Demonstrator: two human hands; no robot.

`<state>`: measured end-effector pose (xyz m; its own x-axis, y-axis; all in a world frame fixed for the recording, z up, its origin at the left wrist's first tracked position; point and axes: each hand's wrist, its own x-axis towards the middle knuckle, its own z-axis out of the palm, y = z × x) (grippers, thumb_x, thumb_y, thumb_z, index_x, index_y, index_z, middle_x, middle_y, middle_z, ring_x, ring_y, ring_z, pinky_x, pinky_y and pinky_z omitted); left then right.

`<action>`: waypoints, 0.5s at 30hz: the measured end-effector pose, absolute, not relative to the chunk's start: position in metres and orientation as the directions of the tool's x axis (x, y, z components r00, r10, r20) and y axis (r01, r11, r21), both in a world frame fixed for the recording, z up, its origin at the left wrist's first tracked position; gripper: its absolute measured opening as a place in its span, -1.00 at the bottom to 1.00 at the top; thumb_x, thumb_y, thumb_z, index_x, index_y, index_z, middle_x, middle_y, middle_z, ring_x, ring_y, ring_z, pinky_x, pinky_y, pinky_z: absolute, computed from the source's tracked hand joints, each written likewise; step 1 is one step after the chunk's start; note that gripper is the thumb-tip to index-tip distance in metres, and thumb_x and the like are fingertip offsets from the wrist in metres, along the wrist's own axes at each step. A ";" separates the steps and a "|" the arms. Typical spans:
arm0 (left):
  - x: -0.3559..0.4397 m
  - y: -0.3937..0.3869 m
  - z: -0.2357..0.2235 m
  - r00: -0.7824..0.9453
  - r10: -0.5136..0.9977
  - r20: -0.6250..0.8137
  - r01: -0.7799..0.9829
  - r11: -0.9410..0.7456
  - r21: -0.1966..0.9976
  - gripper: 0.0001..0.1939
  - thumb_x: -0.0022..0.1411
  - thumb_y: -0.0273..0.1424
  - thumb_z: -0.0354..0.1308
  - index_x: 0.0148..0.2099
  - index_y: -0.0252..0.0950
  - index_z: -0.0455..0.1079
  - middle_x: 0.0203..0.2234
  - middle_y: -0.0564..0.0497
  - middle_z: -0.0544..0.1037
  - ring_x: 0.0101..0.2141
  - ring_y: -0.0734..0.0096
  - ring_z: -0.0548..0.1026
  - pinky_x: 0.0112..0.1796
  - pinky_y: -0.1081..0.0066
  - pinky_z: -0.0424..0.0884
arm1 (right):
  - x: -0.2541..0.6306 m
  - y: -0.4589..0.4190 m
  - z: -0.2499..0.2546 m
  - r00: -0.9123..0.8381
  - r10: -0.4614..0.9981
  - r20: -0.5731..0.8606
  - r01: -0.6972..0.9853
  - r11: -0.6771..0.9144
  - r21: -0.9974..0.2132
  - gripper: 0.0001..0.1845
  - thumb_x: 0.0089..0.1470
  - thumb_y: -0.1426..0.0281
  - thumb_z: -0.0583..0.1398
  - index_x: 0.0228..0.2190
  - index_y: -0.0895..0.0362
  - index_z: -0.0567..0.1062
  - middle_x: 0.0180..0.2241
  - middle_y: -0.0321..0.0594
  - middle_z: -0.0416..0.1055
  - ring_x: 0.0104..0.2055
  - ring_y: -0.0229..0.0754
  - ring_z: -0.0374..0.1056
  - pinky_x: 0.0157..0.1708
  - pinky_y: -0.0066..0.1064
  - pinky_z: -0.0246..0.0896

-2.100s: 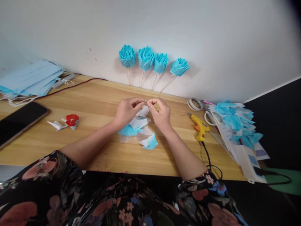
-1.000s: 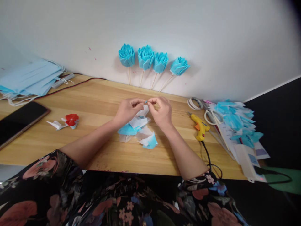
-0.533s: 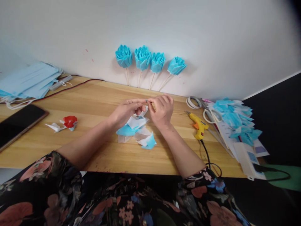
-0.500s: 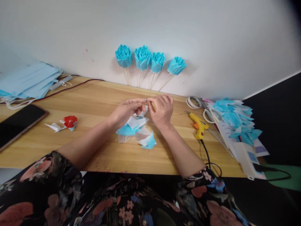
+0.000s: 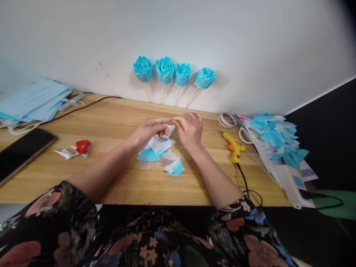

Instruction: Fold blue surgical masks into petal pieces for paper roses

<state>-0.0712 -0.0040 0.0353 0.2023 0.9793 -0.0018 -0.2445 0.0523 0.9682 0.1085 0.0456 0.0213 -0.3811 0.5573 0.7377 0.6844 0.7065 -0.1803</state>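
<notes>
My left hand (image 5: pixel 144 134) is above the table with its index finger stretched out and the thumb apart from it, the other fingers loosely curled. At that fingertip, my right hand (image 5: pixel 190 129) pinches with thumb and index finger. A tiny blue speck shows where the fingertips meet; what it is stays too small to tell. Beneath my hands lie several loose blue and white fabric pieces (image 5: pixel 175 167), some partly hidden by my left hand. Several blue fabric flowers (image 5: pixel 165 70) on thin sticks lean against the wall behind.
A yellow glue gun (image 5: pixel 236 147) lies right, near scissors (image 5: pixel 250 135), a tape roll (image 5: pixel 227 120), a pile of blue petals (image 5: pixel 274 133) and a white power strip (image 5: pixel 295 189). Leftward are a phone (image 5: pixel 26 151), face masks (image 5: pixel 36 98) and a red-and-white scrap (image 5: pixel 82 147).
My left index finger looks straighter, with the thumb a little lower. Both hands stay together over the loose pieces. The view has tilted slightly.
</notes>
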 end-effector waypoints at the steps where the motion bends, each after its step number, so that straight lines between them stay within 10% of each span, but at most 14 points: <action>1: -0.072 -0.004 0.036 0.198 0.980 -0.002 -0.193 0.041 0.980 -0.69 0.14 -0.43 0.21 -0.06 -0.36 0.60 -0.54 0.05 0.52 -0.50 0.53 0.34 -0.40 0.46 0.24 | 0.109 0.046 0.021 -0.383 0.563 0.732 0.679 0.709 -0.189 -0.72 0.33 0.20 0.13 -0.36 0.00 0.54 -0.40 -0.34 0.59 -0.26 -0.16 0.44 0.15 -0.16 0.06; 15: -0.069 -0.009 0.039 0.176 0.984 0.002 -0.144 0.024 0.989 -0.67 0.15 -0.35 0.25 -0.04 -0.35 0.58 -0.56 0.07 0.49 -0.53 0.55 0.33 -0.43 0.47 0.25 | 0.104 0.042 0.024 -0.301 0.638 0.708 0.637 0.687 -0.349 -0.86 0.20 0.40 0.20 -0.41 0.04 0.51 -0.42 -0.32 0.56 -0.28 -0.15 0.44 0.13 -0.15 0.11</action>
